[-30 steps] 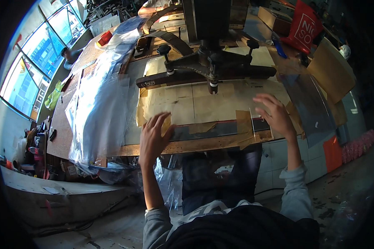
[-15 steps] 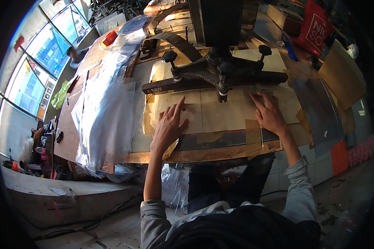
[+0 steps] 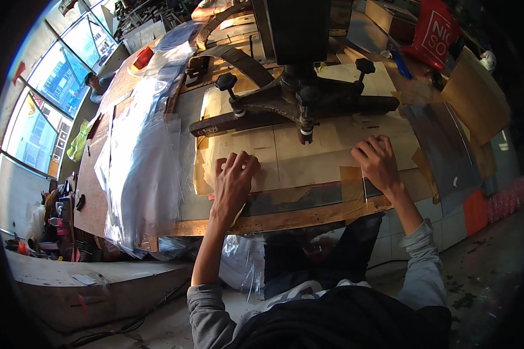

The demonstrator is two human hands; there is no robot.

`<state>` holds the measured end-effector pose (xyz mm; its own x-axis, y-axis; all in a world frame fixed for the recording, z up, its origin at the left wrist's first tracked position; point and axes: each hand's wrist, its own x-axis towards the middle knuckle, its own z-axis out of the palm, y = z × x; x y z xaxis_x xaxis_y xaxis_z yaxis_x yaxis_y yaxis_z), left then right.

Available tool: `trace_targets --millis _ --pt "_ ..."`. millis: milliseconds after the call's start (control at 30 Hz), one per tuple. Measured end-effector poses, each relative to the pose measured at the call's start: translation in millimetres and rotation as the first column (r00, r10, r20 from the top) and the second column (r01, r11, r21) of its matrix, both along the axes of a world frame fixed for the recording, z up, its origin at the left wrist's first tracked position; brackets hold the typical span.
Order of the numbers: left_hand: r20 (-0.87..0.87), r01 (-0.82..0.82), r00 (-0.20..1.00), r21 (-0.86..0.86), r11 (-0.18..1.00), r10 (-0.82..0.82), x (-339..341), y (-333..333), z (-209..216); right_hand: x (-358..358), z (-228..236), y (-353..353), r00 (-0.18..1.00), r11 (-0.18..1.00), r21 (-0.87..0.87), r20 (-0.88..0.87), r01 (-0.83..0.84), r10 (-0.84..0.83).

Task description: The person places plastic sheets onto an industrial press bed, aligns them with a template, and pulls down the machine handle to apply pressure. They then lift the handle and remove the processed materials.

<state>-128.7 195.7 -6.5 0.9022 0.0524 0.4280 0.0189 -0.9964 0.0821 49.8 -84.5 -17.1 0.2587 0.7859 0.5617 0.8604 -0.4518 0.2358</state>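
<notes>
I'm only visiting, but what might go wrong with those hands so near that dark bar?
Pinched fingers: the left hand and right hand are in front of the dark bar; if it moved, it might catch them. Shifting: both hands are at the pale sheet, so a nudge could move it. Slipping: loose clear plastic sheets reach the table's front edge and might slide off.

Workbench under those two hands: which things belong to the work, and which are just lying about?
Seemingly in use:
Pale sheet, beneath left hand and right hand
Dark crossbar, just beyond the hands

Probably just lying about:
Clear plastic sheets
Red bag
Cardboard box
</notes>
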Motion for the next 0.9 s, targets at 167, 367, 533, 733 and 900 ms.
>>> trace_targets --millis 167,367,533,733,900 --pt "-0.012 -0.025 1.000 0.117 0.993 0.027 -6.7 -11.5 4.4 -19.5 9.1 -8.4 0.998 0.994 -0.097 -0.036 0.053 -0.057" --pt "-0.129 -0.130 0.979 0.183 0.975 0.155 -31.7 -50.8 6.0 -58.2 1.5 -25.5 0.910 0.957 -0.218 -0.324 0.193 -0.257" --pt "-0.226 -0.182 0.950 0.162 0.970 0.216 -29.5 -62.0 0.9 -51.5 -2.9 -21.3 0.889 0.975 -0.111 -0.400 0.195 -0.223" --pt "-0.229 -0.207 0.945 0.128 0.970 0.232 1.9 -35.1 -1.3 -14.0 -6.3 7.3 0.935 0.986 -0.024 -0.314 0.166 -0.165" --pt "-0.214 -0.220 0.947 0.119 0.968 0.241 8.0 -28.4 -4.0 -5.8 -8.3 14.5 0.950 0.988 0.021 -0.279 0.154 -0.142"
